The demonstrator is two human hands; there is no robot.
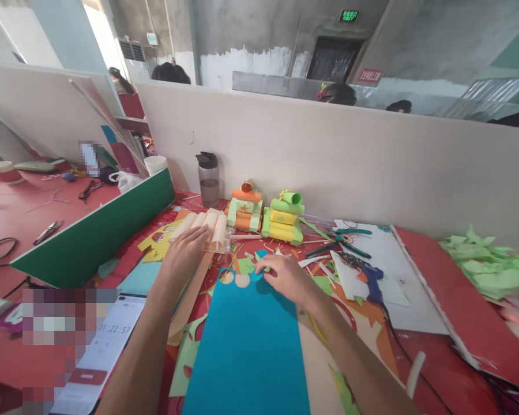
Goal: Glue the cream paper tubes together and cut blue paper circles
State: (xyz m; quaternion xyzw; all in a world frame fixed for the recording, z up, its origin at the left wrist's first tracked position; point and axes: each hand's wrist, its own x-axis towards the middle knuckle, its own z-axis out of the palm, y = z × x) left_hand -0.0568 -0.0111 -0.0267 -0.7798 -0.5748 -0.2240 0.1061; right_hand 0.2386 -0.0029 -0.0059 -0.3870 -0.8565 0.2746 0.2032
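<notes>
My left hand (190,248) lies over several peach paper rolls (218,229), its fingers stretched out on them. With thumb and fingers together, my right hand (281,275) pinches a small blue paper piece (255,276) at the far edge of a large blue paper sheet (246,340). Round holes are cut along that edge of the sheet. Behind the hands stand two models of rolled paper, an orange and pale green one (244,212) and a yellow and green one (284,219). Yellow paper with cut-outs (158,242) lies beside my left hand.
Pliers (352,242) and a blue glue gun (372,279) with a cord lie to the right. A water bottle (208,181) stands against the white partition (350,150). A green board (99,225) and a phone (101,351) are at the left. Green paper scraps (480,265) are heaped far right.
</notes>
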